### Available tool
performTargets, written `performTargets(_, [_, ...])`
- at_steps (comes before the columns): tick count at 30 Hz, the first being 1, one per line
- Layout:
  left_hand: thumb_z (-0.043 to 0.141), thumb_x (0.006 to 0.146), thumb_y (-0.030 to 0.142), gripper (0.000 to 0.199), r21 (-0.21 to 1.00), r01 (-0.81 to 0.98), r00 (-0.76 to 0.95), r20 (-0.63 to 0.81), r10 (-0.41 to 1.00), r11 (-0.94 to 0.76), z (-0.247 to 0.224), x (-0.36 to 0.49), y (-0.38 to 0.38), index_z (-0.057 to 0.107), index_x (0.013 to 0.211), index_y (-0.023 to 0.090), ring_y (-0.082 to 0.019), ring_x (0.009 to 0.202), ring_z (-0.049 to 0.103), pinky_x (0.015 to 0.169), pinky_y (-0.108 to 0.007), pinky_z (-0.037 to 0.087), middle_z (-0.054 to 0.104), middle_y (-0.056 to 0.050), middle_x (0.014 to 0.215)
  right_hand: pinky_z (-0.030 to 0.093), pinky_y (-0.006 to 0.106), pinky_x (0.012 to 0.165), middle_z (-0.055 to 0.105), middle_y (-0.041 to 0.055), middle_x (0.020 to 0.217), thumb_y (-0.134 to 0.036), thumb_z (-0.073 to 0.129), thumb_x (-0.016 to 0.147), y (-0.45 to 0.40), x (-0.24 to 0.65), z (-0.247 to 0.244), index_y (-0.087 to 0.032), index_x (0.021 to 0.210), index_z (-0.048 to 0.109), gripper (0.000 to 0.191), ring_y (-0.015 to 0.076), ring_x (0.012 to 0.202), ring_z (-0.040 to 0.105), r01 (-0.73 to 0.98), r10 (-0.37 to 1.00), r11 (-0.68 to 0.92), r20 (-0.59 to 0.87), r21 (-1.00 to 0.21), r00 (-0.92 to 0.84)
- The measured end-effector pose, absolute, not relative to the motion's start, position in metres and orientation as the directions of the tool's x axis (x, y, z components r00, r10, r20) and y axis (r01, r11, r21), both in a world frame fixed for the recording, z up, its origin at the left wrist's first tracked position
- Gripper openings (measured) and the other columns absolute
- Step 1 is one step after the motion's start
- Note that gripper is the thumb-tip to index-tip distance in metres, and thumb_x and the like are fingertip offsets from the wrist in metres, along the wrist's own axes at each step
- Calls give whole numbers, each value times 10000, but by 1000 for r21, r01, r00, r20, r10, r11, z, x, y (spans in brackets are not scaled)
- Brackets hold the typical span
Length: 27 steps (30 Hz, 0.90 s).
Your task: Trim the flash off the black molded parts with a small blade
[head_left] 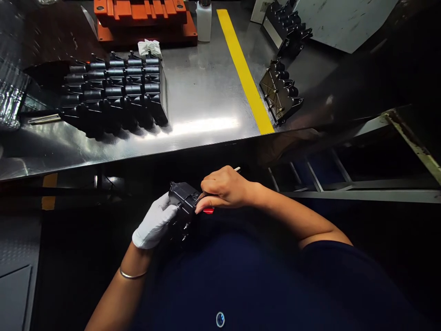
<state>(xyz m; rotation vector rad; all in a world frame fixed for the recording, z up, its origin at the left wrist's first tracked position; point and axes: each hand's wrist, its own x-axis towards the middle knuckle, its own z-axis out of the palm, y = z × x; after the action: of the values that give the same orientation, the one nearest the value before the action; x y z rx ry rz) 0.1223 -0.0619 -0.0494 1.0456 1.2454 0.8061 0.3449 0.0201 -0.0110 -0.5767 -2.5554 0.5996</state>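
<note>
A black moulded plastic part point(185, 193) is held in front of my body, below the bench edge. My left hand point(155, 223), in a white glove, is closed around its left side with the thumb on top. My bare right hand point(225, 187) grips a slim tool, whose pale end point(237, 169) sticks out behind the knuckles. Its working end meets the part's right edge near my thumb and is mostly hidden by the fingers, so its exact kind does not show. Something small and red point(208, 211) shows just below the right hand.
Rows of similar black parts point(117, 92) stand on the metal bench point(193, 92) at left. Right of the yellow tape point(241, 64) are a part point(280, 94) and another group point(285, 27). Behind are an orange fixture point(144, 23), a white bottle point(204, 20) and a crumpled cloth point(149, 48).
</note>
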Motion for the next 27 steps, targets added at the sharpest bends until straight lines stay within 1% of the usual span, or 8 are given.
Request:
performTargets(2, [686, 726, 554, 526, 940, 66, 172, -342, 924, 335, -50, 121, -63, 701, 1067, 153, -288, 906, 669, 754, -356, 558, 743, -115, 986, 161, 240, 483, 425, -35, 501, -671, 394, 902, 19, 346, -12, -171, 557, 415, 608, 75, 476, 390, 266, 460, 817, 298, -512, -836])
performTargets(4, [699, 722, 546, 531, 938, 81, 181, -347, 920, 338, -50, 118, -63, 693, 1077, 150, -272, 871, 662, 734, -343, 552, 741, -107, 967, 162, 240, 480, 416, -37, 495, -659, 406, 906, 18, 347, -13, -170, 545, 409, 607, 74, 475, 384, 228, 431, 828, 321, -513, -843])
performTargets(8, [724, 739, 447, 448, 912, 140, 219, -408, 886, 385, -49, 111, -62, 676, 1077, 157, -217, 777, 635, 704, -307, 532, 724, -66, 905, 211, 225, 501, 483, -24, 571, -667, 473, 871, 17, 349, -10, -167, 603, 467, 567, 79, 536, 428, 192, 428, 833, 384, -519, -818])
performTargets(10, [742, 725, 433, 440, 901, 161, 256, -433, 865, 403, -47, 108, -61, 676, 1059, 153, -210, 769, 624, 702, -299, 526, 715, -61, 888, 223, 220, 509, 492, -24, 604, -671, 503, 852, 17, 350, -8, -166, 626, 481, 554, 80, 557, 432, 175, 412, 830, 370, -530, -833])
performTargets(14, [754, 701, 463, 465, 908, 150, 297, -418, 858, 391, -45, 107, -60, 687, 1038, 150, -221, 803, 613, 714, -293, 519, 711, -68, 889, 206, 226, 504, 418, -41, 571, -665, 502, 856, 16, 353, -7, -168, 573, 433, 577, 74, 537, 391, 168, 381, 824, 310, -541, -871])
performTargets(18, [726, 736, 449, 422, 907, 142, 264, -422, 868, 397, -46, 110, -61, 693, 1048, 166, -204, 777, 611, 680, -266, 507, 717, -60, 886, 185, 241, 499, 389, -37, 554, -645, 481, 881, 14, 352, -10, -169, 553, 429, 580, 81, 535, 383, 212, 406, 847, 335, -488, -851])
performTargets(23, [703, 728, 528, 524, 937, 73, 209, -350, 913, 342, -47, 118, -61, 698, 1106, 164, -239, 835, 635, 720, -285, 517, 736, -82, 926, 212, 240, 501, 415, -27, 560, -662, 418, 899, 13, 346, -12, -169, 588, 468, 584, 84, 521, 380, 277, 475, 854, 442, -441, -761])
performTargets(27, [693, 736, 538, 537, 944, 66, 212, -329, 920, 323, -50, 118, -60, 702, 1121, 163, -267, 901, 649, 761, -299, 526, 745, -95, 983, 191, 250, 490, 422, -26, 541, -686, 352, 904, 11, 345, -14, -173, 585, 445, 611, 81, 498, 386, 303, 505, 815, 347, -494, -790])
